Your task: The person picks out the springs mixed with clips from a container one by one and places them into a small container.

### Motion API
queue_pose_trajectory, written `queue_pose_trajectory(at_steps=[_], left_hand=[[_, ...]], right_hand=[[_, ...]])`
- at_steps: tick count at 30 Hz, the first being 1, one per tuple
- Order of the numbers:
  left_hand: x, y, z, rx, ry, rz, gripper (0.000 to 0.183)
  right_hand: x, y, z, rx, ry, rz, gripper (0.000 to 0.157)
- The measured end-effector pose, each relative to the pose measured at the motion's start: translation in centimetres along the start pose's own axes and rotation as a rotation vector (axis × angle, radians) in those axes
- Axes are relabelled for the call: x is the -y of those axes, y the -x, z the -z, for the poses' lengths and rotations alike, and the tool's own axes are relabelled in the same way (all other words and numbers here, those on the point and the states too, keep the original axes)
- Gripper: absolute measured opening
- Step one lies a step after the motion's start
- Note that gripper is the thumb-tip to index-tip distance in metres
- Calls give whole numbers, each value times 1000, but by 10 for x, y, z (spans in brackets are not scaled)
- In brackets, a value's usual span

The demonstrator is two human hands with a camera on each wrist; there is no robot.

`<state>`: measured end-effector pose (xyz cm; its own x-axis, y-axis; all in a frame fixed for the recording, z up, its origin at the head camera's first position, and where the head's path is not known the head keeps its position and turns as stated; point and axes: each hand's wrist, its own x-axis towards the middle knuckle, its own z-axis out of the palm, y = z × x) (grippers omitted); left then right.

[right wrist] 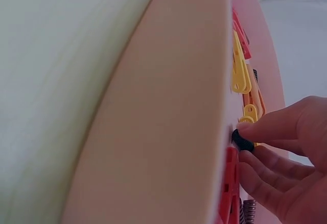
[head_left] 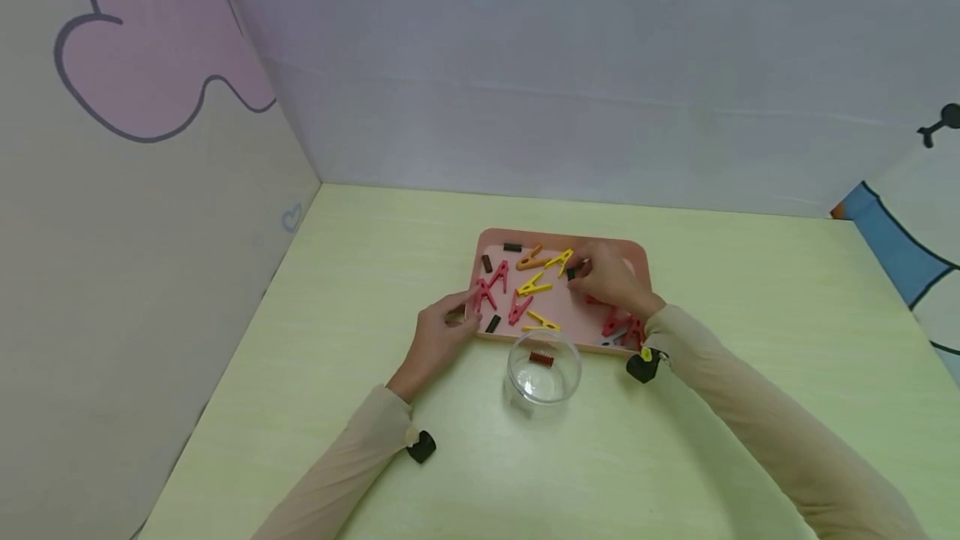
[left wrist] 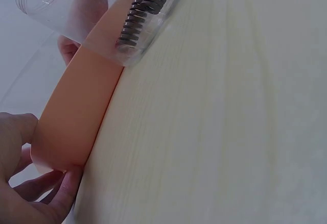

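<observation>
My left hand grips the left end of a pink tray, with its fingers and thumb at the tray's corner. Over the right part of the tray, my right hand pinches a small black spring between thumb and fingers. Around it lie yellow clothespins, an orange clothespin and red clothespins. Some red ones are partly covered by the right wrist. More dark springs lie along the tray's far and left sides.
Close against the tray's near edge stands a clear round bowl holding a reddish-brown spring. A grey clothespin lies by the tray's near right corner. Walls border the pale table at the back and left.
</observation>
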<state>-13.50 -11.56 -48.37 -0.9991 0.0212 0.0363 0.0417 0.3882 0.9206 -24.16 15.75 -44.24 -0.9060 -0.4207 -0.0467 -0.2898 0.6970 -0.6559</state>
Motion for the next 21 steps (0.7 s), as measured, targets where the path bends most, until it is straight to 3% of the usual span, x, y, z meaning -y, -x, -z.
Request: queue_pose_trajectory(at_steps=[21], left_hand=[[4,-2,2,4,-8,-7,40]], right_hand=[[1,0,-3,27,39,48,20]])
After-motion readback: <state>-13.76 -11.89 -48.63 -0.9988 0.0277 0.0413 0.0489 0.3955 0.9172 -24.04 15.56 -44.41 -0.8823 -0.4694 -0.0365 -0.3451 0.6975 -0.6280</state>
